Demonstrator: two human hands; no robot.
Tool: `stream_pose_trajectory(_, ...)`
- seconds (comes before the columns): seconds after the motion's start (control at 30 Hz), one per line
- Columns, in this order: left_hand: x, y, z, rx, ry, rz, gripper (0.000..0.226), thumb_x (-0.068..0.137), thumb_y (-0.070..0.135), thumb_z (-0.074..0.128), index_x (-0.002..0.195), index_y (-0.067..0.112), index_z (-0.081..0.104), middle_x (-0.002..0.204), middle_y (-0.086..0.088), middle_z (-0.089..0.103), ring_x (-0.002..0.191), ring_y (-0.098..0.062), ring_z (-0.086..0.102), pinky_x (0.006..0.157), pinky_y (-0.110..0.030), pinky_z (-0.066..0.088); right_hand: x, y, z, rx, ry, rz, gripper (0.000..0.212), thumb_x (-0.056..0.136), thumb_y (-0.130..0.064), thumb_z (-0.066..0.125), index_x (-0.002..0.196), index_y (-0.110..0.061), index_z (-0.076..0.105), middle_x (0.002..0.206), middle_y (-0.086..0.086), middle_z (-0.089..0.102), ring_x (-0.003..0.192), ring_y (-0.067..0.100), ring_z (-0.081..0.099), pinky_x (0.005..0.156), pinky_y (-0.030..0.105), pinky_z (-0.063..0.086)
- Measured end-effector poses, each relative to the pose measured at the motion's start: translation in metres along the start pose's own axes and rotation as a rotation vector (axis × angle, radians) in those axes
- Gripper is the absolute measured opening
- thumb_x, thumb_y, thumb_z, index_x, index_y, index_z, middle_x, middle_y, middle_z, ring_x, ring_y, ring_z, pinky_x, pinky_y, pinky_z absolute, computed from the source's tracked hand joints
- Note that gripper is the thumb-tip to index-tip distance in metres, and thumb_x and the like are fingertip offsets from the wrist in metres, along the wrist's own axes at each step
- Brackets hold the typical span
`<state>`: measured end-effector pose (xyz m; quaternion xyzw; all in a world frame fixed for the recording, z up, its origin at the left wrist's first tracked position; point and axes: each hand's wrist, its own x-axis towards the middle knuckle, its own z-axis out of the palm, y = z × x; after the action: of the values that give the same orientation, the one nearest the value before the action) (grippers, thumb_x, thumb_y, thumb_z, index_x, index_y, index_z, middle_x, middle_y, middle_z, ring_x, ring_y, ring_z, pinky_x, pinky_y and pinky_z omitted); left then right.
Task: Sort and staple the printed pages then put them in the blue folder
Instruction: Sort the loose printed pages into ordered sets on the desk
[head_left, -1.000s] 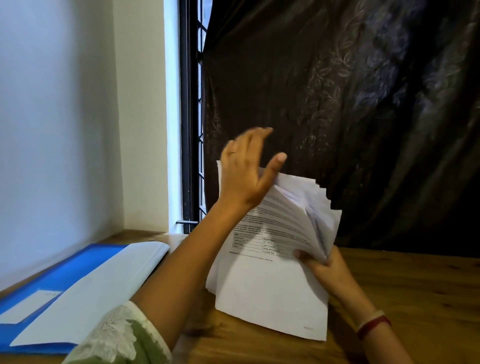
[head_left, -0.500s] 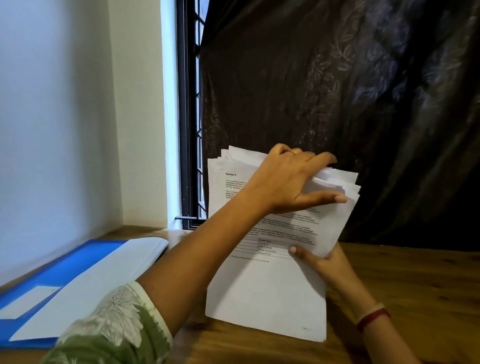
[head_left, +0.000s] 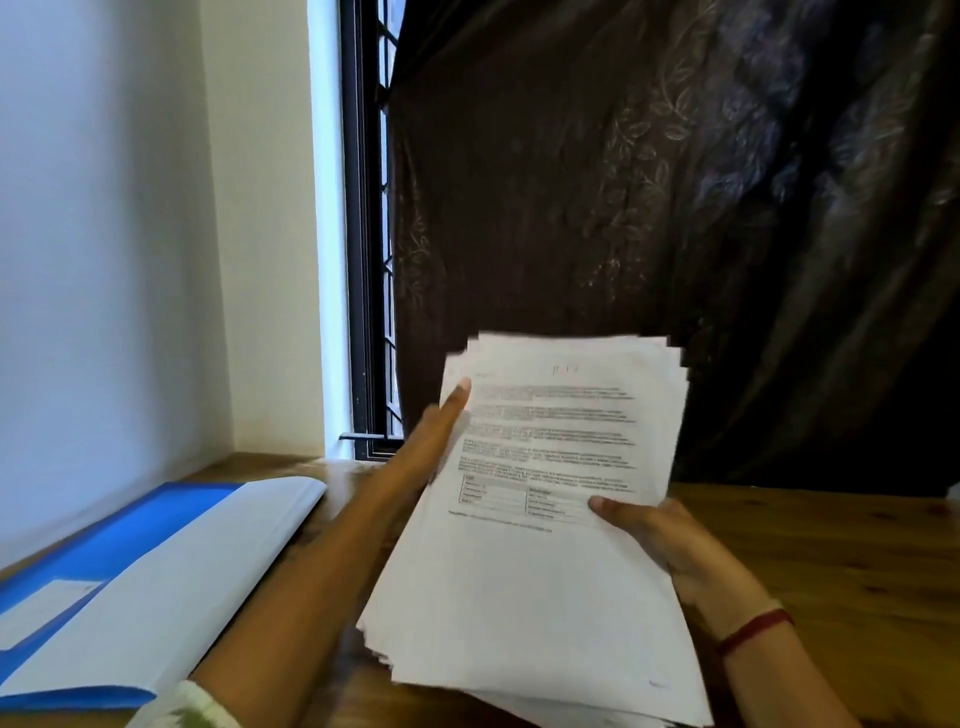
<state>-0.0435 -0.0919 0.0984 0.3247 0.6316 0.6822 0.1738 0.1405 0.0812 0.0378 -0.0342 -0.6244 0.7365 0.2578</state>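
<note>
So the blue plastic folder (head_left: 130, 525) lay open at 9 o'clock, still waiting. The left hand (head_left: 436, 441) had quit flipping and now pinched the left edge of the white printed paper stack (head_left: 545, 571), dead centre; the right hand (head_left: 654, 535) pinched its 4 o'clock edge. Sorting wasn't done imo, stapling next.

Matt paper pages (head_left: 524, 587), glossy blue plastic folder (head_left: 130, 535), wooden table (head_left: 831, 561).
</note>
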Motion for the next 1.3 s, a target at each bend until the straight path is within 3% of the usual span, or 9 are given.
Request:
stream_pose_trajectory(0.1,-0.013,-0.028,-0.005,-0.048,-0.088,-0.245,0.033,0.094,0.032,0.055,0.117,0.011,0.065,0.102,-0.013,0.073,0.09,-0.029,0.071,0.083,-0.041,0.056,0.004,0.014,-0.005,-0.048,0.059,0.198,0.036,0.081,0.001,0.068,0.116,-0.007,0.064,0.107,0.013,0.072,0.094,0.032,0.07,0.074,0.039,0.06)
stream_pose_trajectory(0.23,-0.011,-0.066,-0.005,-0.026,-0.062,-0.343,0.035,0.089,-0.006,0.052,0.122,0.004,0.058,0.107,-0.015,0.07,0.095,-0.033,0.067,0.082,-0.048,0.055,0.008,0.035,-0.006,-0.163,0.102,0.355,0.04,0.082,-0.009,0.073,0.121,-0.009,0.064,0.109,0.012,0.072,0.098,0.034,0.069,0.091,0.052,0.052)
stream_pose_trajectory(0.43,0.002,-0.093,-0.005,-0.239,0.053,-0.338,0.039,0.089,-0.005,0.045,0.125,0.005,0.055,0.116,-0.021,0.066,0.104,-0.041,0.063,0.083,-0.053,0.053,0.009,0.037,-0.024,-0.002,0.065,0.498,0.035,0.085,-0.018,0.069,0.119,-0.013,0.063,0.115,0.015,0.069,0.109,0.037,0.064,0.097,0.052,0.048)
stream_pose_trajectory(0.6,0.001,-0.101,0.003,-0.323,0.125,-0.31,0.032,0.09,0.005,0.043,0.117,0.007,0.06,0.117,-0.021,0.065,0.096,-0.038,0.064,0.077,-0.048,0.054,0.007,0.044,-0.02,-0.4,-0.017,0.351,0.049,0.081,0.005,0.069,0.11,-0.031,0.055,0.113,-0.005,0.065,0.104,0.014,0.06,0.092,0.031,0.048)
stream_pose_trajectory(0.77,0.003,-0.105,-0.002,-0.588,0.016,-0.265,0.03,0.092,0.016,0.035,0.097,0.01,0.064,0.089,-0.011,0.073,0.075,-0.026,0.068,0.074,-0.039,0.051,0.006,0.035,-0.021,-0.357,0.007,0.232,0.063,0.075,0.014,0.069,0.118,-0.028,0.05,0.118,-0.003,0.062,0.107,0.014,0.059,0.079,0.023,0.054)
stream_pose_trajectory(0.9,0.001,-0.108,0.005,-0.375,-0.068,-0.413,0.03,0.094,0.022,0.054,0.121,0.012,0.059,0.114,-0.014,0.067,0.098,-0.03,0.065,0.086,-0.043,0.052,0.005,0.035,-0.021,-0.325,0.14,0.175,0.06,0.074,0.012,0.072,0.114,-0.027,0.051,0.121,0.002,0.062,0.113,0.021,0.057,0.092,0.037,0.052)
stream_pose_trajectory(1.03,-0.002,-0.116,0.022,-0.176,-0.085,-0.272,0.039,0.089,-0.005,0.054,0.127,0.006,0.057,0.124,-0.014,0.063,0.109,-0.032,0.062,0.09,-0.043,0.052,0.001,0.035,-0.016,-0.268,0.225,0.098,0.038,0.08,-0.004,0.074,0.107,-0.025,0.059,0.111,0.002,0.069,0.097,0.021,0.068,0.077,0.035,0.057)
stream_pose_trajectory(1.13,-0.005,-0.117,0.027,-0.241,-0.108,-0.121,0.052,0.084,-0.018,0.053,0.131,0.004,0.054,0.13,-0.018,0.06,0.112,-0.031,0.06,0.089,-0.038,0.055,0.0,0.031,-0.022,-0.179,0.228,0.079,0.043,0.085,-0.008,0.07,0.124,-0.019,0.056,0.116,0.005,0.069,0.101,0.024,0.069,0.083,0.041,0.058)
stream_pose_trajectory(1.3,0.001,-0.124,0.02,-0.43,-0.353,-0.266,0.064,0.073,-0.01,0.063,0.134,0.007,0.052,0.133,-0.019,0.058,0.12,-0.04,0.056,0.099,-0.057,0.045,-0.008,0.025,-0.044,-0.306,0.257,0.102,0.046,0.089,0.003,0.061,0.131,-0.012,0.051,0.125,0.006,0.063,0.11,0.023,0.063,0.091,0.036,0.054)
